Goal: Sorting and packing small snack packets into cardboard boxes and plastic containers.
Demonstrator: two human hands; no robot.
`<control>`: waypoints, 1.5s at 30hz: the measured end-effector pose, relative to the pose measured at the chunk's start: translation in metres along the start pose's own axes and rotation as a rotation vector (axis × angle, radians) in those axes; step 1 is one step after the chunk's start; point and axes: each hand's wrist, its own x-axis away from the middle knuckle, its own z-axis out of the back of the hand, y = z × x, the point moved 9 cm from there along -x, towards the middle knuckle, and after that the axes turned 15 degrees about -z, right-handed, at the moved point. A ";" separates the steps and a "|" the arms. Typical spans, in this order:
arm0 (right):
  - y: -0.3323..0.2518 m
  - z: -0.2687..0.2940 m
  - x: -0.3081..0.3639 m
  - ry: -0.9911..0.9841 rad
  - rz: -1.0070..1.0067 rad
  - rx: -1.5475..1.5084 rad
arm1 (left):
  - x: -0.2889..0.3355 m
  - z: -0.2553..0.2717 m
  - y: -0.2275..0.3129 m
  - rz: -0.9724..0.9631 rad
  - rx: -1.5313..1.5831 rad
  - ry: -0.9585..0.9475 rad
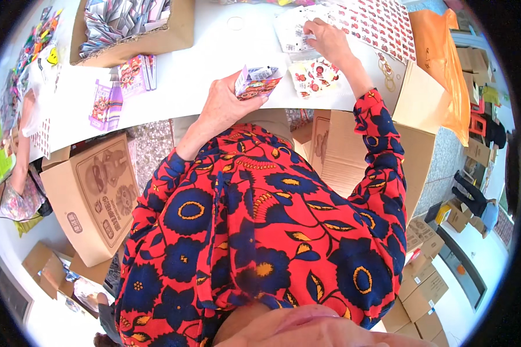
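My left hand (221, 101) is wrapped round a small purple printed box (257, 87) near the table's front edge. Its top is open, and a whitish packet (261, 73) shows inside. Farther right, my right hand (331, 46) reaches over a pile of white printed slips (292, 26). Its fingertips touch the pile, with thumb and forefinger apart; nothing shows between them. Between me and that pile lies a stack of sticker sheets (314, 78) with red and brown figures. More purple boxes (106, 105) stand at the left of the table.
A carton (136, 49) full of flat packets stands at the back left. Large printed sheets (382, 29), gold rings (386, 72) and an orange bag (446, 69) are at the right. Open cartons (92, 196) flank me below the table. Another person's arm (22, 144) reaches in at far left.
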 end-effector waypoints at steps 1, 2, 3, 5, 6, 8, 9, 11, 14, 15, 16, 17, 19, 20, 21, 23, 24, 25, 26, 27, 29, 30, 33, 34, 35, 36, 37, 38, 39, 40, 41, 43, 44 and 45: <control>0.001 -0.003 0.000 0.010 0.029 0.011 | 0.001 0.000 -0.001 0.035 0.005 -0.010; 0.003 -0.006 0.000 0.010 0.030 0.010 | 0.001 0.000 -0.003 0.070 0.011 -0.020; 0.005 -0.008 0.000 0.010 0.026 0.016 | 0.002 0.000 -0.004 0.070 0.011 -0.019; 0.006 -0.012 0.002 0.010 0.022 0.023 | 0.001 0.000 -0.005 0.051 0.029 -0.013; 0.005 -0.007 0.004 0.065 0.025 0.004 | 0.001 0.000 -0.006 0.050 0.029 -0.013; 0.002 -0.001 0.007 0.122 0.029 -0.015 | 0.000 -0.001 -0.003 -0.010 0.013 -0.008; 0.002 0.001 0.009 0.119 0.012 -0.047 | 0.000 -0.002 -0.002 -0.012 0.012 -0.009; 0.002 0.005 0.010 0.120 -0.005 -0.080 | 0.000 -0.002 0.001 -0.015 -0.016 -0.012; 0.005 -0.004 0.006 0.040 -0.028 -0.076 | 0.000 -0.002 -0.001 0.078 -0.011 -0.034; 0.006 -0.003 0.007 0.030 -0.035 -0.089 | 0.001 -0.002 -0.001 0.076 -0.012 -0.034; 0.007 -0.003 0.008 0.019 -0.043 -0.101 | 0.002 -0.002 -0.002 0.072 0.002 -0.027; 0.008 -0.003 0.010 0.021 -0.044 -0.102 | 0.002 -0.003 -0.002 0.068 0.017 -0.022; 0.015 0.009 0.014 0.122 -0.098 -0.170 | 0.003 -0.003 -0.004 0.071 0.017 -0.026; 0.018 0.011 0.016 0.122 -0.100 -0.171 | 0.002 -0.004 -0.004 0.075 0.019 -0.029; 0.022 0.019 0.017 0.101 -0.126 -0.340 | 0.001 -0.005 -0.004 0.077 0.015 -0.030; 0.014 0.038 0.020 0.070 -0.139 -0.517 | 0.000 -0.005 -0.003 0.066 -0.038 -0.025; 0.005 0.056 0.028 0.040 -0.153 -0.650 | -0.001 -0.005 -0.001 0.073 -0.043 -0.024; -0.004 0.073 0.037 0.012 -0.170 -0.779 | -0.003 -0.008 0.003 0.076 -0.082 -0.058; -0.016 0.087 0.045 0.010 -0.169 -0.785 | -0.006 -0.011 0.007 0.079 -0.124 -0.089; -0.034 0.095 0.054 -0.091 -0.129 -0.855 | -0.008 -0.014 0.010 0.069 -0.110 -0.079; -0.061 0.103 0.069 -0.187 -0.099 -0.919 | -0.010 -0.020 0.011 0.020 -0.100 -0.083; -0.077 0.103 0.074 -0.228 -0.054 -0.882 | -0.012 -0.022 0.013 -0.030 -0.094 -0.079; -0.095 0.108 0.078 -0.172 0.057 -0.844 | -0.008 -0.023 0.001 0.060 -0.056 -0.080; -0.098 0.117 0.080 -0.080 0.137 -0.847 | -0.007 -0.022 0.000 0.059 -0.049 -0.083; -0.088 0.125 0.078 -0.014 0.118 -0.868 | -0.006 -0.019 -0.004 0.089 -0.016 -0.067; -0.079 0.125 0.078 -0.020 0.120 -0.862 | -0.003 -0.017 -0.007 0.121 0.017 -0.047; -0.060 0.122 0.073 -0.009 0.024 -0.847 | -0.001 -0.015 -0.008 0.120 0.024 -0.039; -0.041 0.118 0.069 0.002 -0.071 -0.831 | -0.001 -0.013 -0.007 0.095 0.062 -0.016; -0.020 0.105 0.068 0.007 -0.139 -0.776 | -0.003 -0.013 -0.006 0.068 0.101 -0.005; -0.006 0.090 0.071 0.007 -0.144 -0.769 | -0.004 -0.013 -0.003 0.041 0.140 0.005; 0.007 0.071 0.073 0.001 -0.167 -0.603 | -0.005 -0.013 0.002 0.014 0.169 0.023; 0.019 0.044 0.080 -0.007 -0.181 -0.435 | -0.004 -0.010 0.006 -0.008 0.182 0.036; 0.021 0.033 0.083 -0.026 -0.175 -0.352 | -0.004 -0.009 0.008 -0.029 0.191 0.046; 0.020 0.026 0.085 -0.045 -0.170 -0.271 | -0.003 -0.007 0.008 -0.028 0.192 0.051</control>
